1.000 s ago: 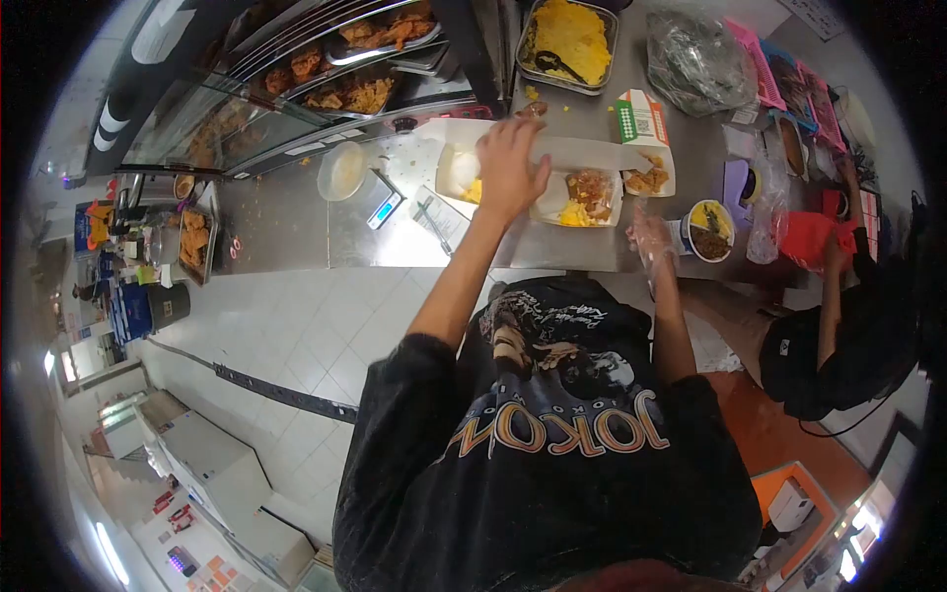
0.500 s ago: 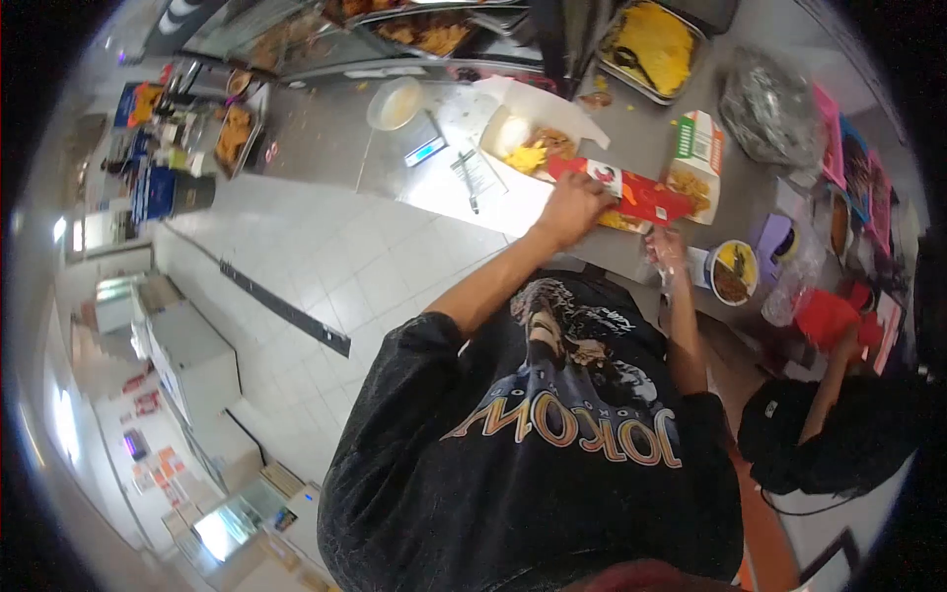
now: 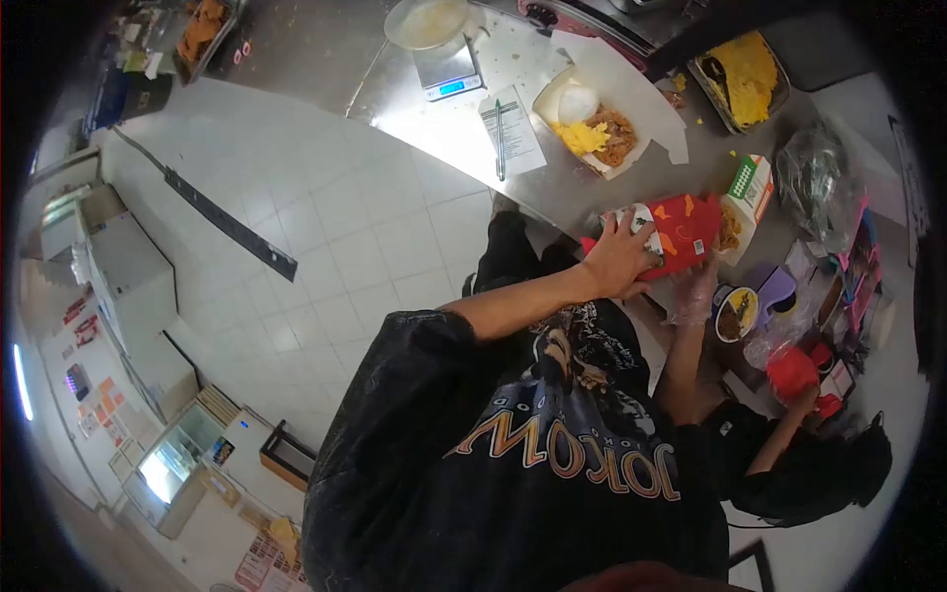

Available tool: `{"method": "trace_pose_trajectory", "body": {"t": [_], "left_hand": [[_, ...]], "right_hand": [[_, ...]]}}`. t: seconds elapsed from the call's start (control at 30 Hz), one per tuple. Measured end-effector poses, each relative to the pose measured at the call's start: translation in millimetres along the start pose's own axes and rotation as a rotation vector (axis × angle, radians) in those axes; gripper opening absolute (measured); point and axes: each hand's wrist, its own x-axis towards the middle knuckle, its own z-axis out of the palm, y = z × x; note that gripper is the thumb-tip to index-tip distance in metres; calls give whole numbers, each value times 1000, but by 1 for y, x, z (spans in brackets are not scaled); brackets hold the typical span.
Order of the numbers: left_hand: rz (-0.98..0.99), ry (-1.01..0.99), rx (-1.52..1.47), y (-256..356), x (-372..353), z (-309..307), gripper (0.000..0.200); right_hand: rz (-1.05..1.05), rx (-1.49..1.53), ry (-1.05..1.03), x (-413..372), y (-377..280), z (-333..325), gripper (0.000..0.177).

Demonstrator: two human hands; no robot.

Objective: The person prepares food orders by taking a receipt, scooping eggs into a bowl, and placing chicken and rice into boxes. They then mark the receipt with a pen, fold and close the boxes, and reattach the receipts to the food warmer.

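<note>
A red printed takeaway food box, its lid folded over, is near the counter's front edge. My left hand lies across its left end, fingers over the top and the thumb at the near side. My right hand, in a clear plastic glove, is at the box's near right side; its fingertips are partly hidden by the box. Beyond it stands an open white takeaway box with rice, yellow egg and shredded meat. A green and orange box with brown food is just right of the red one.
A digital scale bears a clear bowl. A pen lies on a printed slip. A tray of yellow egg, a plastic bag and a round food bowl are rightward. Another person's hand holds something red.
My hands and the red box have moved toward me, away from the open box of rice. My left fingers are more spread over it. The camera view has shifted.
</note>
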Motion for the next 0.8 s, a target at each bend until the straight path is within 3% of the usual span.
{"method": "trace_pose_trajectory", "body": {"t": [0.13, 0.2, 0.23, 0.27, 0.33, 0.43, 0.8], "left_hand": [[-204, 185, -603, -40, -11, -20, 40], [-307, 512, -259, -81, -32, -46, 29], [-472, 525, -193, -110, -45, -47, 29], [-528, 678, -49, -139, -56, -40, 32], [-700, 623, 130, -161, -72, -60, 39], [-596, 481, 244, -189, -87, -64, 38], [-503, 402, 5, -243, -88, -83, 37]], "right_hand": [[-131, -211, -64, 50, 24, -36, 56], [-261, -345, -60, 64, 40, -33, 55], [-328, -407, -39, 66, 49, -25, 55], [-385, -467, -20, 68, 54, -18, 55], [-448, -542, 8, 68, 62, -11, 55], [-478, -624, 17, 67, 65, -2, 54], [-484, -766, 8, 66, 63, -1, 53]]}}
